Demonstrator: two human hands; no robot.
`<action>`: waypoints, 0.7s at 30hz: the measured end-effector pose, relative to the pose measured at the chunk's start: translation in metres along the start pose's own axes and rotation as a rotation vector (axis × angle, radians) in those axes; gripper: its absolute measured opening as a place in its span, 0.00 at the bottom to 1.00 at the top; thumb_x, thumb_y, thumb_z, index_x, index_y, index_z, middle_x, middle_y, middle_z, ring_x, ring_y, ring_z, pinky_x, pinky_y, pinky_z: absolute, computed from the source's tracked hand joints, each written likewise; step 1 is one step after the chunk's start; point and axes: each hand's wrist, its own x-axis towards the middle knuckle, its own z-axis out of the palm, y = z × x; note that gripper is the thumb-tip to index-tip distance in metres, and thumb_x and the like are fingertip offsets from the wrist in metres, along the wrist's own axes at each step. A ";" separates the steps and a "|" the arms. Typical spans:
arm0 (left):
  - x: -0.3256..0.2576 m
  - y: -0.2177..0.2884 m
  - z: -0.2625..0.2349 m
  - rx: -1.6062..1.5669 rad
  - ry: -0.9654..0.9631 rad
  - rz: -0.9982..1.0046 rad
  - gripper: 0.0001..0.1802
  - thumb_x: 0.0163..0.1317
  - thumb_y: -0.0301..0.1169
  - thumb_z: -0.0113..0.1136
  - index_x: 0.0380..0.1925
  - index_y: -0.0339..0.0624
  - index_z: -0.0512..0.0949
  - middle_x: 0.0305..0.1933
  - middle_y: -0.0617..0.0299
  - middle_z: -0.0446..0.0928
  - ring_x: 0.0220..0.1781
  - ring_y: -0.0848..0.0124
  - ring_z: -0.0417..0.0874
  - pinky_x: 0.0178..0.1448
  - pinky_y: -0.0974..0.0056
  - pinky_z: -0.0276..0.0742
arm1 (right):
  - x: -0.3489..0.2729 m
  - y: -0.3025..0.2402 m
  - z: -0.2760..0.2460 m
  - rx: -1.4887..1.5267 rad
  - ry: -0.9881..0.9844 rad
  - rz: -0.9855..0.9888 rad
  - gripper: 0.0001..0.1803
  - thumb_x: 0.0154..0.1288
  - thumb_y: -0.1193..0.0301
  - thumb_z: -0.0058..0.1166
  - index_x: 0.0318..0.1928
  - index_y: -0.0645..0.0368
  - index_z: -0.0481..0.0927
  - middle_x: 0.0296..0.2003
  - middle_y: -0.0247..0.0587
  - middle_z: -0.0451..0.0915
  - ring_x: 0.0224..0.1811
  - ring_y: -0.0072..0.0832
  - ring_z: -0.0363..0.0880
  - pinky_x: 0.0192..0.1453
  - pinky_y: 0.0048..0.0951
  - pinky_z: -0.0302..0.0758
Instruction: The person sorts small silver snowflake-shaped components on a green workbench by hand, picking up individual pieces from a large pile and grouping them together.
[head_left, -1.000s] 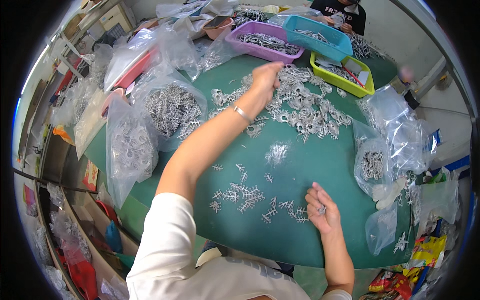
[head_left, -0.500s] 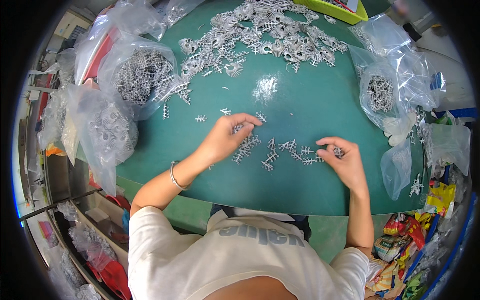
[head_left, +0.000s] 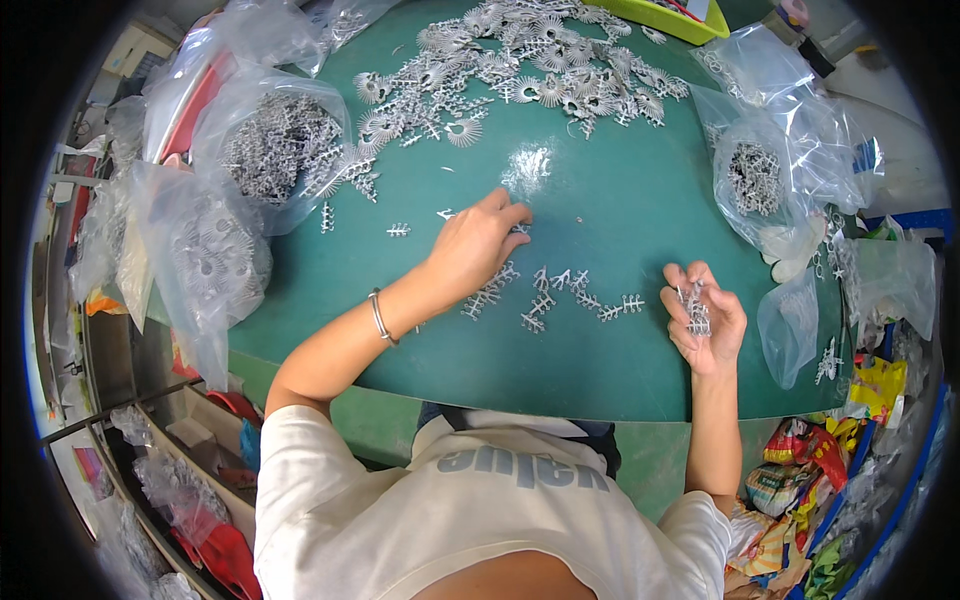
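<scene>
Small grey metal pieces shaped like spiny branches lie in a loose line on the green table [head_left: 600, 370]. My left hand [head_left: 472, 245] reaches over the left end of the line. Its fingertips close on one grey branch-shaped piece [head_left: 521, 229], partly hidden by the fingers. Below that hand is a cluster of branch pieces [head_left: 490, 292], followed to the right by an upright strand [head_left: 538, 308] and a slanting strand [head_left: 590, 299]. My right hand [head_left: 712, 325], turned palm up with curled fingers, holds several branch pieces [head_left: 697, 312].
At the far side spreads a heap of grey fan-shaped and branch pieces [head_left: 530, 80], with a lime-green tray [head_left: 670, 20] behind. Clear bags of pieces stand left [head_left: 275, 150] and right [head_left: 755, 180]. A patch of white powder [head_left: 528, 168] lies mid-table; a single piece [head_left: 398, 230] sits left.
My left hand has moved up and right from the cluster onto the separate piece. My right hand has turned palm up and shifted slightly right, showing the pieces in it.
</scene>
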 end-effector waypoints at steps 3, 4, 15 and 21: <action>0.002 -0.007 0.003 -0.093 0.072 -0.014 0.11 0.51 0.25 0.63 0.35 0.38 0.75 0.31 0.53 0.71 0.31 0.55 0.74 0.36 0.57 0.70 | -0.003 -0.003 -0.015 -0.090 -0.001 0.011 0.11 0.66 0.68 0.46 0.41 0.65 0.69 0.25 0.38 0.65 0.19 0.20 0.62 0.10 0.17 0.62; 0.003 -0.008 0.002 -0.180 0.097 -0.029 0.10 0.51 0.24 0.63 0.34 0.37 0.75 0.28 0.55 0.70 0.28 0.62 0.72 0.34 0.61 0.69 | -0.005 -0.005 -0.020 -0.388 0.032 0.024 0.10 0.61 0.71 0.54 0.39 0.66 0.73 0.21 0.36 0.65 0.19 0.20 0.62 0.15 0.19 0.60; -0.007 -0.003 -0.029 -1.733 -0.092 -0.544 0.07 0.64 0.30 0.51 0.35 0.38 0.74 0.43 0.48 0.78 0.44 0.63 0.80 0.43 0.68 0.79 | -0.009 -0.001 -0.007 -0.597 0.023 -0.086 0.06 0.58 0.79 0.50 0.37 0.62 0.74 0.33 0.45 0.72 0.23 0.24 0.69 0.15 0.18 0.60; -0.030 0.015 -0.019 -1.833 -0.122 -0.713 0.18 0.63 0.29 0.42 0.51 0.30 0.66 0.54 0.37 0.70 0.55 0.52 0.75 0.53 0.59 0.78 | -0.004 0.011 -0.002 -0.224 0.092 0.113 0.12 0.59 0.76 0.50 0.44 0.63 0.73 0.33 0.44 0.74 0.22 0.27 0.70 0.13 0.19 0.62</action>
